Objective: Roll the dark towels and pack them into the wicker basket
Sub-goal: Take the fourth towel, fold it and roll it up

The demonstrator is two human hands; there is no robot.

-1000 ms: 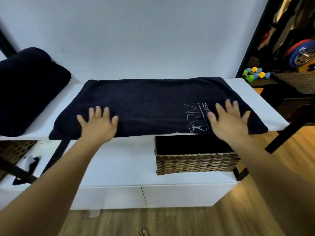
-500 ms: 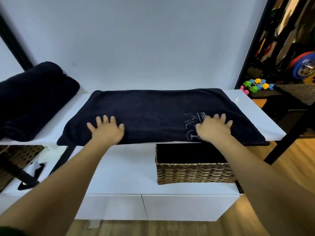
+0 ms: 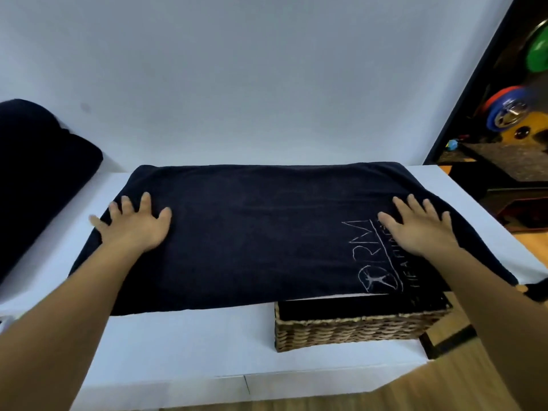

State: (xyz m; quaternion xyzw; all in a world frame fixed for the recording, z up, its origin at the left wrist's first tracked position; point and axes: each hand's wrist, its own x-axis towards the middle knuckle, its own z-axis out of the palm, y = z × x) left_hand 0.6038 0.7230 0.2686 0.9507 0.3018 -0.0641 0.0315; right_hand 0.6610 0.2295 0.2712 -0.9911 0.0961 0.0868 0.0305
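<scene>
- Flat across the upper white shelf [image 3: 462,185], a dark terry towel [image 3: 252,232] is spread as a long rectangle, pale logo stitching at its right end.
- Both palms are laid on it with fingers straight and splayed: left hand [image 3: 135,229], right hand [image 3: 418,229].
- Below its front edge, a rectangular woven wicker basket [image 3: 350,329] is set on the lower shelf.
- Far left, a bulky dark towel bundle [image 3: 38,173] is seen.

A dark towel [image 3: 261,232] is lying flat along the upper shelf [image 3: 80,209], nearly reaching its front edge. The left hand [image 3: 135,228] is pressing its left end, fingers spread; the right hand [image 3: 418,229] is pressing beside the pale logo [image 3: 373,262]. A wicker basket [image 3: 350,330] is sitting below on the lower surface [image 3: 184,345], toward its right edge
</scene>
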